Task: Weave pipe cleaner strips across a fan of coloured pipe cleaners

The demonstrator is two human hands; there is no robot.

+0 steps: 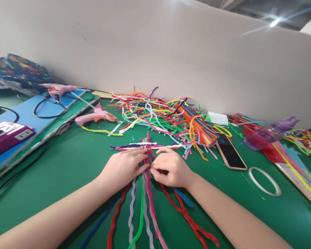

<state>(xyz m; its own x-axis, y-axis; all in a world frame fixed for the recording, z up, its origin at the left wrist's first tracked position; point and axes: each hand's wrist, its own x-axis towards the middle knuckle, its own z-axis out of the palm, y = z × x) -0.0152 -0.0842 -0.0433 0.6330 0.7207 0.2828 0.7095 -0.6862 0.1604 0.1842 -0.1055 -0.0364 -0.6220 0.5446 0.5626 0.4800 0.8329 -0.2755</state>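
Several pipe cleaners in red, blue, lilac, green and pink fan out toward me over the green table; a green pipe cleaner [141,207] and a pink one [151,204] run down the middle. Across their far ends lie crosswise pipe cleaners [171,146], with a short white strip [140,143] above them. My left hand [124,166] rests on the bundle, its fingers and thumb closed on the strands near the crossing. Right beside it, my right hand [172,167] has curled fingers, thumb and forefinger pinched at the strands. The fingertips partly hide the crossing.
Behind my hands lies a tangled heap of pipe cleaners [155,117]. Two pink glue guns [97,117], their cords and a purple power strip [11,136] are at left. At right are a phone [232,152], a tape roll [264,181] and a purple bottle [268,135].
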